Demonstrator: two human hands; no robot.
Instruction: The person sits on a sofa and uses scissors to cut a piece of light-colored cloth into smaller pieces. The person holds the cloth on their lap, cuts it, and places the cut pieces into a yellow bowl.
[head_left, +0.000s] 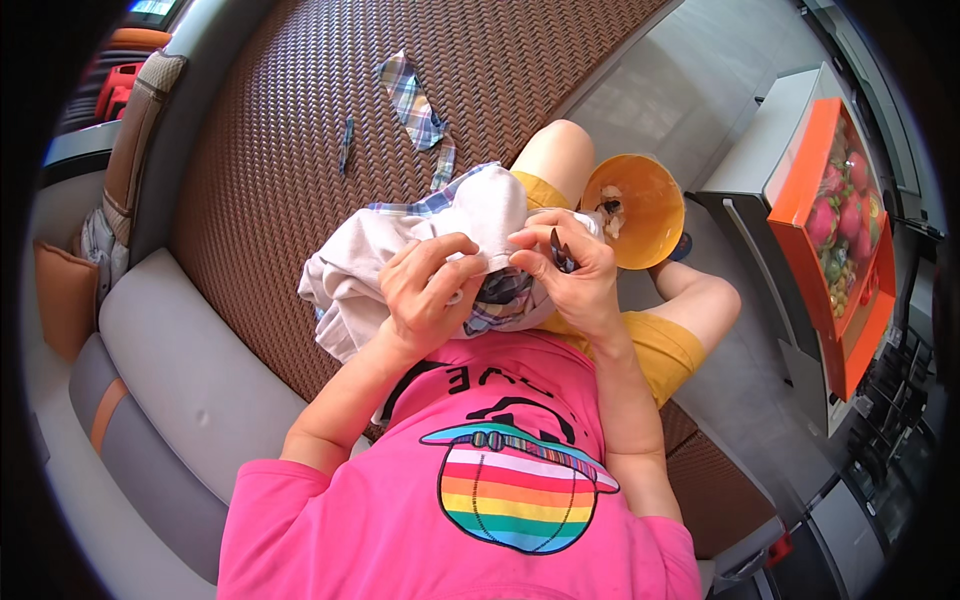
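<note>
Across my lap lies a pale grey cloth garment (352, 255) with plaid fabric (499, 300) showing at its edges and in its folds. My left hand (431, 289) pinches the pale cloth near a seam between thumb and forefinger. A small white ring-like piece shows by its lower fingers. Opposite it, my right hand (574, 274) has thumb and forefinger at the same edge. Small dark-bladed thread snips (561, 251) are held in that palm, their handles mostly hidden. Whether the right fingertips grip a thread cannot be made out.
Plaid fabric scraps (411, 101) and a narrow strip (346, 146) lie on the brown woven mat (285, 112). A yellow-orange bin (652, 217) with pale scraps stands by my right leg. At right, an orange box (810, 217) picturing fruit sits on a cabinet (757, 142). Grey cushions (199, 367) are left.
</note>
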